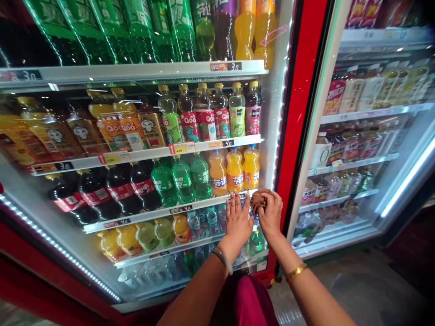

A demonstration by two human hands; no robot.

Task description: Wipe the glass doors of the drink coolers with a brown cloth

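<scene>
A crumpled brown cloth (258,200) is gripped in my right hand (271,212), at the right end of a white shelf edge (200,203). My left hand (238,217) lies beside it with the fingers stretched out, over the same shelf edge; whether it touches cannot be made out. Just above the hands stand orange soda bottles (234,170). Green soda bottles (179,181) and dark cola bottles (118,188) continue the row to the left. Small water bottles (212,219) sit on the shelf below, partly hidden by my left hand.
Juice bottles (207,113) fill the shelf above, and large green bottles (136,31) stand at the top. A red cooler frame (299,104) rises on the right. Past it is a second cooler with drink shelves (377,111). Grey floor (316,283) shows at lower right.
</scene>
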